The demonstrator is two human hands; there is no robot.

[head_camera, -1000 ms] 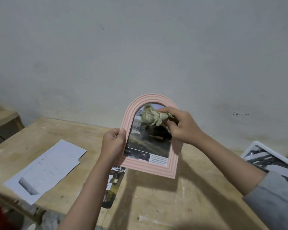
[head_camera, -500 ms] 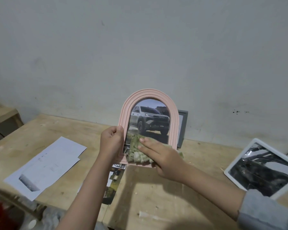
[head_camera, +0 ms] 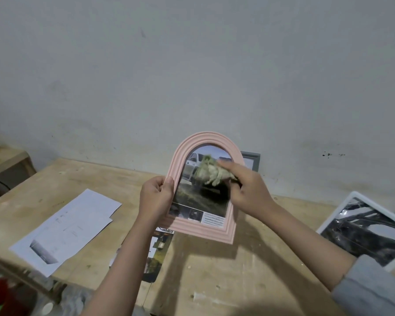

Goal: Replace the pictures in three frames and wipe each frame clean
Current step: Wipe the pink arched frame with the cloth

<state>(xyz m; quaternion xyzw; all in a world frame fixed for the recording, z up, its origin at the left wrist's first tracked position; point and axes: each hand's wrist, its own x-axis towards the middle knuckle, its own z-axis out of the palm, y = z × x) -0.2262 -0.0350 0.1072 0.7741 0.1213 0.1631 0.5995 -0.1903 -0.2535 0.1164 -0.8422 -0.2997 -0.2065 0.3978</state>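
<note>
A pink arched picture frame (head_camera: pixel 205 231) with a car photo in it is held upright above the wooden table (head_camera: pixel 214 281). My left hand (head_camera: pixel 156 197) grips its left edge, thumb on the front. A crumpled greenish cloth (head_camera: pixel 209 173), blurred with motion, lies against the upper part of the glass, gripped by my right hand (head_camera: pixel 249 190). A white frame (head_camera: pixel 349 199) holding a dark car picture lies flat at the right. A grey frame (head_camera: pixel 252 159) stands against the wall, mostly hidden behind the pink one.
White printed sheets (head_camera: pixel 66 226) lie on the left of the table. A dark photo strip (head_camera: pixel 156 256) lies beneath my left forearm. A wooden ledge (head_camera: pixel 7 160) sits at the far left, and a plain wall (head_camera: pixel 192 76) rises behind the table.
My right hand and the cloth moved from the top of the glass down to its bottom edge, then back up to the upper part. The left hand kept its grip.
</note>
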